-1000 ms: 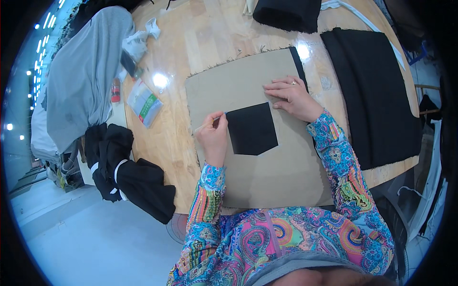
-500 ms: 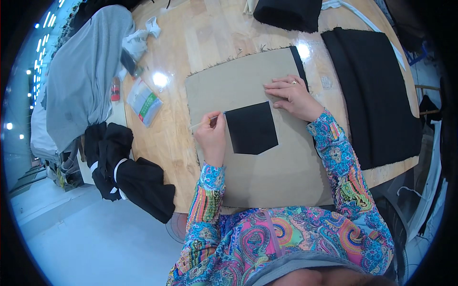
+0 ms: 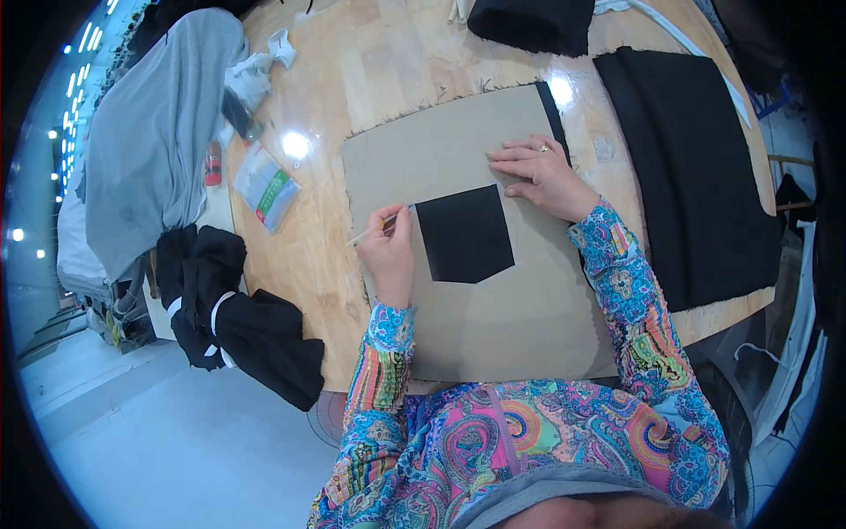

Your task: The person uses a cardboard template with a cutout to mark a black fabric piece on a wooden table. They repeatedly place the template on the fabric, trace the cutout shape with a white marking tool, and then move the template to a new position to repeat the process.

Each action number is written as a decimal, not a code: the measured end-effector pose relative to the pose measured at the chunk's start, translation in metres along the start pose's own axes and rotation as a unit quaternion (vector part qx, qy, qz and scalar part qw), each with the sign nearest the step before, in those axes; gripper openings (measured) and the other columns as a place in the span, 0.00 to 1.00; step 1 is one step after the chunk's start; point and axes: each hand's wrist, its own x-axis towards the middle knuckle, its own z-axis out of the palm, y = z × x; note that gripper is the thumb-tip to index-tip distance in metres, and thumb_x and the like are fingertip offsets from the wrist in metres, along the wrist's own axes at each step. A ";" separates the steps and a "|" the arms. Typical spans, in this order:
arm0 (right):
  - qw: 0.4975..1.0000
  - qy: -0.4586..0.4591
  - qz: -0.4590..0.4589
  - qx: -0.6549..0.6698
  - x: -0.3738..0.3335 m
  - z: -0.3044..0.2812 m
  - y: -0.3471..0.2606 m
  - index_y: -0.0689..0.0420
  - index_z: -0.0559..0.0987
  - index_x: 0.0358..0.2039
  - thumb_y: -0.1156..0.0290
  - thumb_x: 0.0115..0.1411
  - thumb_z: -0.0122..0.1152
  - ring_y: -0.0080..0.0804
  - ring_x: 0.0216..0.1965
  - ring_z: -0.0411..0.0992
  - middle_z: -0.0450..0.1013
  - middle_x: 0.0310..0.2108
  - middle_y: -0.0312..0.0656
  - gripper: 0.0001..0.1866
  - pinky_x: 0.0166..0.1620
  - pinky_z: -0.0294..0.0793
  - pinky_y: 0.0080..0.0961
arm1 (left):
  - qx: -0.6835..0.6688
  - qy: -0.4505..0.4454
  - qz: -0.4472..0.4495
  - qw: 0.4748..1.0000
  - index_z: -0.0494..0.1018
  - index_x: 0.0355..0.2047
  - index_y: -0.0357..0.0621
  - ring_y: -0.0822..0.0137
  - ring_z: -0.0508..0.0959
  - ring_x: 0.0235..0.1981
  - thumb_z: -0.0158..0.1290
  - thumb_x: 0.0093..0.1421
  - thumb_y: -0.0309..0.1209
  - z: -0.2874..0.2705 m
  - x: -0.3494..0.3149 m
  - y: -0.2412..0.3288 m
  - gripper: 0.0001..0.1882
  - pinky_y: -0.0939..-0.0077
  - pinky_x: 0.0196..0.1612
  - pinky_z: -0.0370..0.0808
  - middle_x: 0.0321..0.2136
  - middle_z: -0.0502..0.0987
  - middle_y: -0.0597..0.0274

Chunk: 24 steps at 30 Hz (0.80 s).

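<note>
A black pocket-shaped piece (image 3: 465,236) with a pointed lower edge lies on a large beige cloth panel (image 3: 511,335) spread over the table. Small pale marks show near some of its corners. My left hand (image 3: 388,256) is closed round a thin pen (image 3: 361,236), whose pale rear end sticks out to the left. The pen's front end is at the pocket piece's upper left corner; whether it touches the cloth I cannot tell. Resting flat on the panel, just beyond the piece's upper right corner, my right hand (image 3: 551,181) has its fingers stretched out and holds nothing.
Folded black cloth (image 3: 687,176) lies at the right, and another black bundle (image 3: 533,25) at the far edge. To the left are a plastic packet (image 3: 266,189), a small red bottle (image 3: 213,165), grey cloth (image 3: 163,132) and black cloth tied with white strips (image 3: 264,339).
The pen tilts slightly differently in my left hand, its rear end a little higher. My right hand stays in place on the panel.
</note>
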 end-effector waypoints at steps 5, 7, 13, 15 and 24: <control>1.000 0.001 0.003 0.005 0.000 0.001 -0.001 0.50 0.78 0.50 0.71 0.50 0.66 0.28 0.59 0.62 0.72 0.52 0.28 0.23 0.65 0.46 0.37 | 0.082 -0.021 0.033 0.996 0.75 0.31 0.34 0.75 0.78 0.24 0.56 0.58 0.28 -0.002 0.000 0.006 0.07 0.78 0.28 0.74 0.22 0.79 0.59; 1.000 0.000 0.006 0.003 0.000 0.000 0.000 0.50 0.78 0.50 0.71 0.50 0.66 0.28 0.59 0.62 0.72 0.52 0.28 0.23 0.65 0.46 0.37 | 0.098 -0.029 0.036 0.994 0.75 0.31 0.34 0.73 0.79 0.24 0.56 0.58 0.28 -0.001 0.001 0.010 0.07 0.77 0.28 0.74 0.21 0.79 0.57; 1.000 0.003 -0.001 -0.003 0.000 0.002 0.001 0.50 0.78 0.50 0.71 0.50 0.66 0.28 0.59 0.62 0.72 0.52 0.29 0.24 0.65 0.45 0.36 | 0.158 -0.037 0.075 0.984 0.75 0.31 0.35 0.64 0.80 0.24 0.55 0.58 0.29 -0.002 -0.001 0.017 0.07 0.73 0.29 0.75 0.22 0.79 0.52; 1.000 0.004 -0.001 -0.001 0.000 0.002 0.000 0.50 0.78 0.50 0.71 0.50 0.66 0.28 0.59 0.62 0.73 0.51 0.29 0.24 0.65 0.45 0.36 | 0.186 -0.042 0.069 0.979 0.75 0.30 0.36 0.61 0.81 0.25 0.56 0.57 0.29 -0.004 -0.007 0.016 0.07 0.72 0.30 0.75 0.23 0.79 0.51; 1.000 0.016 -0.006 -0.007 -0.001 0.004 0.003 0.49 0.78 0.50 0.71 0.50 0.66 0.28 0.59 0.62 0.73 0.50 0.29 0.23 0.65 0.46 0.37 | 0.226 -0.094 0.073 0.967 0.75 0.30 0.40 0.56 0.80 0.29 0.56 0.55 0.27 -0.034 -0.059 0.007 0.04 0.66 0.34 0.76 0.27 0.79 0.52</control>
